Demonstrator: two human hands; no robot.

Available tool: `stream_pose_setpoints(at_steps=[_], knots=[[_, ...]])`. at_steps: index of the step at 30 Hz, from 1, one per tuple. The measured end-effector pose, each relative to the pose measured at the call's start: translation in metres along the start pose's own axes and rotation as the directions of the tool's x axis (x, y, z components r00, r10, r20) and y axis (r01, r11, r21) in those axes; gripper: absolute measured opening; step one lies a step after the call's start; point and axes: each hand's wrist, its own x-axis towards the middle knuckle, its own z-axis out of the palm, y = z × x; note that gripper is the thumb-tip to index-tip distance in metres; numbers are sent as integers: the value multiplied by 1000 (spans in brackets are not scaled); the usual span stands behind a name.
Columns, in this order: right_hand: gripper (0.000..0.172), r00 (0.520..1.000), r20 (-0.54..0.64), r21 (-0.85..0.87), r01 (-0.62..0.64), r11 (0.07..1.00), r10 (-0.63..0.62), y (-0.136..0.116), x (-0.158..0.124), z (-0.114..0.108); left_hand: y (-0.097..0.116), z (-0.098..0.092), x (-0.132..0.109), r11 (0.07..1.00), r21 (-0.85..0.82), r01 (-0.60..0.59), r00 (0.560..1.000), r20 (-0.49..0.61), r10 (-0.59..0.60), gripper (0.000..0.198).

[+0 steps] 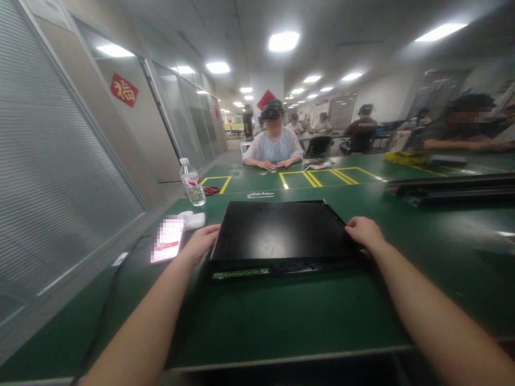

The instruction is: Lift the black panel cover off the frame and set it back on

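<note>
A wide, flat black panel [281, 230] with a glossy top lies before me on the green table. Its left edge is held by my left hand [201, 244], fingers closed against the side. On the opposite side, my right hand [366, 233] pinches the right edge between thumb and fingers. Below the panel's near edge, a dark lower part shows a strip like a green circuit board [240, 274]. I cannot tell whether the panel rests on that part or is slightly raised. My fingertips are partly hidden behind the edges.
A lit phone [168, 241], a white case [195, 220], a water bottle [192, 182] and red-handled scissors [211, 190] stand or lie at the left. Black long parts [450, 188] lie at the right. A person [273, 142] sits opposite, hands on the table [289, 327].
</note>
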Motion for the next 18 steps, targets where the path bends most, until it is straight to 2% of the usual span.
stream_pose_setpoints(at_steps=[4,10,15,18], knots=[[20,1000,7,0,3,1000,-3,-1,-1,-2,2,3,-2,1000,-7,17,1000,-12,-17,36],[22,1000,17,11,14,1000,-14,-1,-1,-1,0,6,0,1000,-3,-1,996,-93,1,22],[22,1000,24,16,3,1000,-3,-2,-1,0,1,10,3,981,-194,-26,993,-117,3,17],[23,999,39,39,-21,999,19,0,2,4,2,13,1,965,-254,-60,995,-92,38,28]])
